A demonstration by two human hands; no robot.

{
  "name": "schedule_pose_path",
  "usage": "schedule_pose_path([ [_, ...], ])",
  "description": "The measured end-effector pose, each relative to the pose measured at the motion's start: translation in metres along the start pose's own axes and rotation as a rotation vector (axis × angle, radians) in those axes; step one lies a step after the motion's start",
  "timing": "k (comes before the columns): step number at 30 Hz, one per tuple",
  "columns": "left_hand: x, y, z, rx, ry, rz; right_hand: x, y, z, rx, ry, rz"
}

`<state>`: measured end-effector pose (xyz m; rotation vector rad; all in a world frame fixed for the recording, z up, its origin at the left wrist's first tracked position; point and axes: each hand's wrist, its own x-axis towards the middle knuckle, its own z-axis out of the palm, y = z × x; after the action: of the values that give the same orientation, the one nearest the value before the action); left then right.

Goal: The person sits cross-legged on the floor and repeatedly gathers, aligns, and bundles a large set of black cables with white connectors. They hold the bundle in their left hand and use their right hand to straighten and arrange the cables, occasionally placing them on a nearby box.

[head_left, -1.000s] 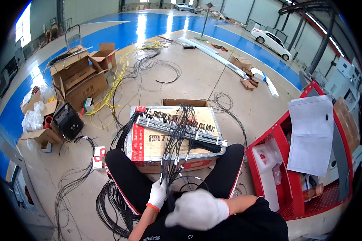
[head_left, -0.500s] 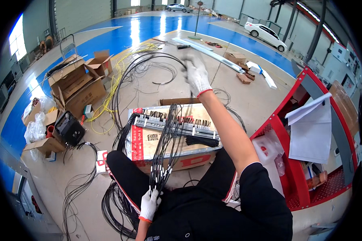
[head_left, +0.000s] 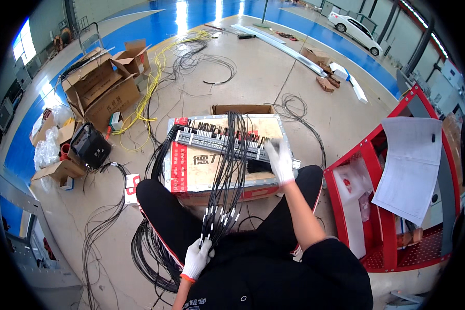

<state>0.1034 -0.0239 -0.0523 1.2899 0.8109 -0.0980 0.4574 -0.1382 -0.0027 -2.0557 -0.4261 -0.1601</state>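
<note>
Down by my lap, my left hand, in a white glove, is closed around the ends of a bundle of black wires. White marker sleeves sit on the wires just above that hand. The bundle stretches away from me across a long grey terminal strip, which lies on a wooden box between my knees. My right hand, also gloved, is over the strip's right end, fingers somewhat apart and slightly blurred; I see nothing in it. A thick black cable runs off the strip's left end.
Coiled black cable lies by my left leg. Open cardboard boxes, a black case and yellow cable are at the left. A red metal frame with paper sheets stands close on the right; metal strips lie farther off.
My right hand has come down and toward me, from high beyond the box with a black cable to the strip's right end. My left hand keeps its hold on the wires.
</note>
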Motion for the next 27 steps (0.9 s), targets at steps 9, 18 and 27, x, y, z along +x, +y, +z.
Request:
schedule_pose_path([
  [9,0.009,0.003,0.014,0.327,0.025,0.076,-0.112,0.009,0.031,0.662,-0.655,0.461],
  [18,0.008,0.008,0.010,-0.245,0.152,0.016,-0.127,-0.040,0.011,1.195,-0.522,0.405],
  [27,0.001,0.013,0.012,-0.001,0.038,0.046,-0.106,-0.025,0.021,1.209,-0.624,0.832],
])
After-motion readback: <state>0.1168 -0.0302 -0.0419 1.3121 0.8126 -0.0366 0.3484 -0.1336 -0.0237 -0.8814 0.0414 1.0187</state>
